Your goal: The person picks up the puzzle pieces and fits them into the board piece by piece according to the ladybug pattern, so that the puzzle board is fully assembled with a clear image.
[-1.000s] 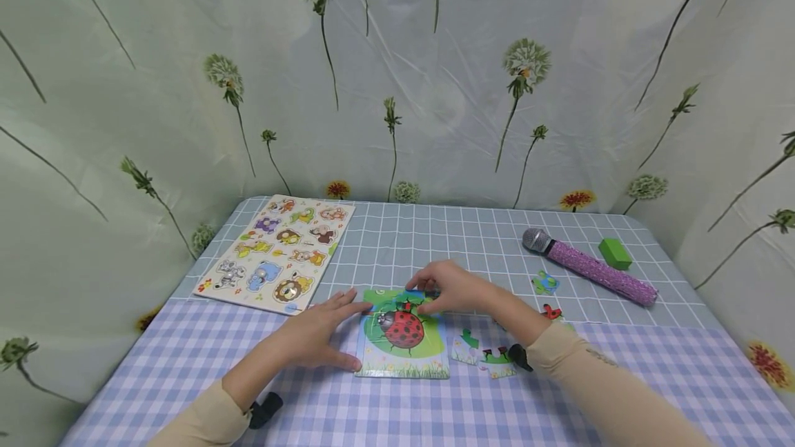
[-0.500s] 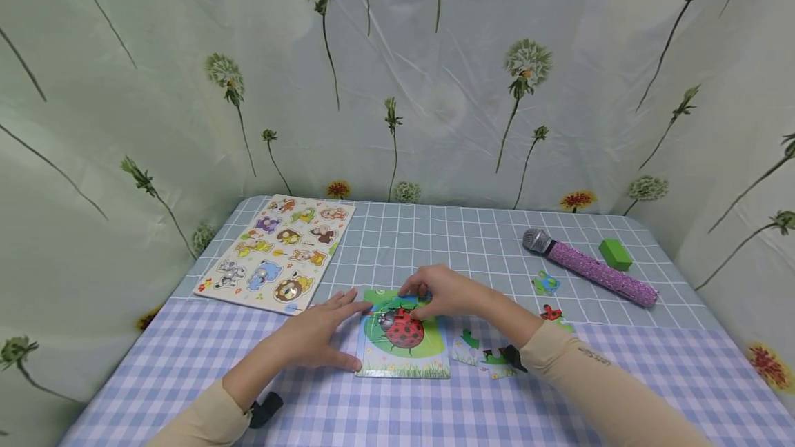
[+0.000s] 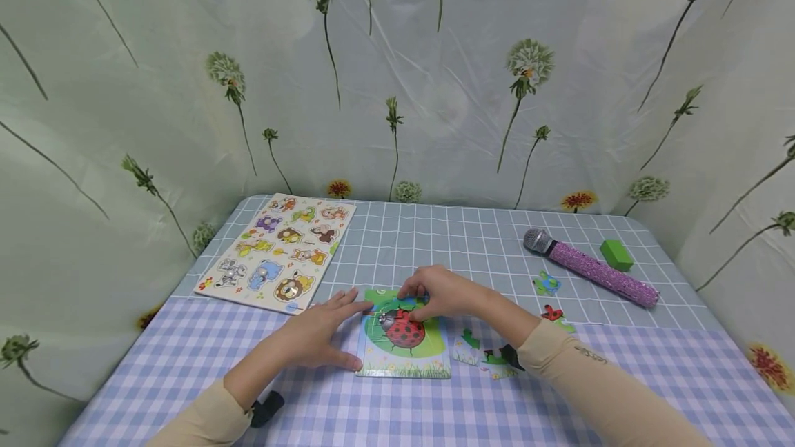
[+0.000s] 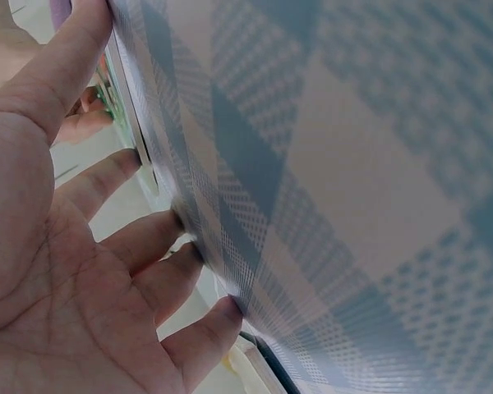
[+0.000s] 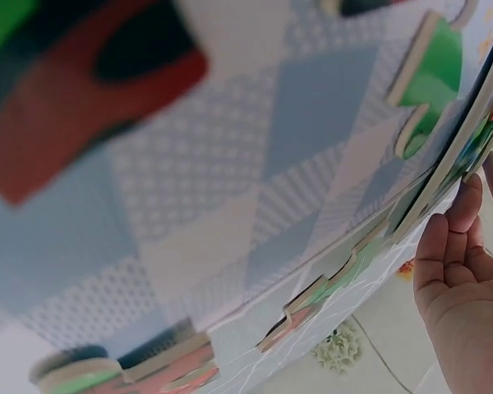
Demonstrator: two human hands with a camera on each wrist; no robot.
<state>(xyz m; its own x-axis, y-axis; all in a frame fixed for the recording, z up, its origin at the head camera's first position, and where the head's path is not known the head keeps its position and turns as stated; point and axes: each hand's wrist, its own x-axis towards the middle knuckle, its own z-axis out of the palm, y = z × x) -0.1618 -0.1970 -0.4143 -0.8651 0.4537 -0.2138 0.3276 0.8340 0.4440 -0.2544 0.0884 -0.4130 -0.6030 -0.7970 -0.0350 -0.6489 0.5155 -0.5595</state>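
A ladybug jigsaw board (image 3: 404,367) lies flat on the checked cloth between my hands. Along its left edge my left hand (image 3: 315,334) rests with fingers spread, thumb at the lower left corner and forefinger at the upper left. In the left wrist view, the left fingertips touch the cloth and the board's edge. My right hand (image 3: 446,291) reaches over the upper right, thumb and fingers pinching a puzzle piece (image 3: 404,314) with red on it, over the ladybug's back. The right fingers hide part of this piece and the picture's top right; the right wrist view shows fingertips (image 5: 470,174) at the board's surface.
Right of the board lie loose pieces: one green and white (image 3: 467,348), another beside it (image 3: 498,363), a red one (image 3: 551,313) and a blue-green one (image 3: 546,283). Farther off are a glittery pink microphone (image 3: 590,270), a green block (image 3: 616,254) and an animal peg puzzle (image 3: 279,254).
My right hand has shifted slightly left, bringing the red puzzle piece down onto the ladybug's back; over the last half second it barely moves. The left hand stays put.
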